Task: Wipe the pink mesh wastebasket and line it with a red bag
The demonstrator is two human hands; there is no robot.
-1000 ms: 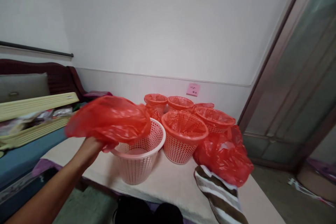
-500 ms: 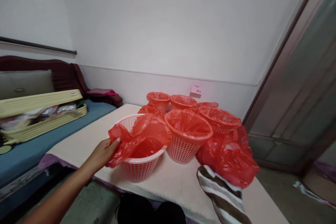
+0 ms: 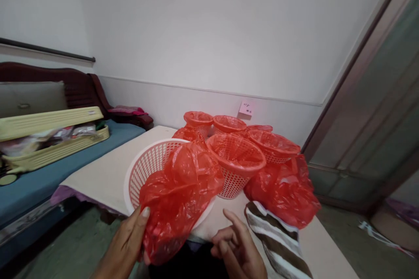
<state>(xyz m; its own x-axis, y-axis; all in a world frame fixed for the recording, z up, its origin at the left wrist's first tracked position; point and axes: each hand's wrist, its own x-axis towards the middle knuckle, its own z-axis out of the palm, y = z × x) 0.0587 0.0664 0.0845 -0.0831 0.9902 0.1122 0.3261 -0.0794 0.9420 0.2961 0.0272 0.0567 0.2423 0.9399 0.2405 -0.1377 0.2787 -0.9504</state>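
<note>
A white perforated plastic basket (image 3: 147, 163) is tilted toward me at the table's near edge. Red plastic bag (image 3: 183, 183) film lies bunched in its mouth and droops over the near rim. My left hand (image 3: 129, 237) grips the bag at that rim, thumb on top; its other fingers are mostly hidden underneath. To the right of the basket, my right hand (image 3: 237, 244) has its index finger extended and the others loosely curled, with nothing in it. Just behind, a basket (image 3: 234, 183) lined with a red bag stands upright.
More red-lined baskets (image 3: 229, 126) stand toward the wall. Loose red bags (image 3: 284, 198) are heaped at the right, with a brown-and-white striped cloth (image 3: 278, 235) in front. A pink-white card (image 3: 245, 109) is by the wall. An open yellow suitcase (image 3: 55, 139) lies on the blue bed at left.
My left hand has come nearer, and the white basket now tilts toward me. The bag's edge hangs over the near rim. My right hand has come into view.
</note>
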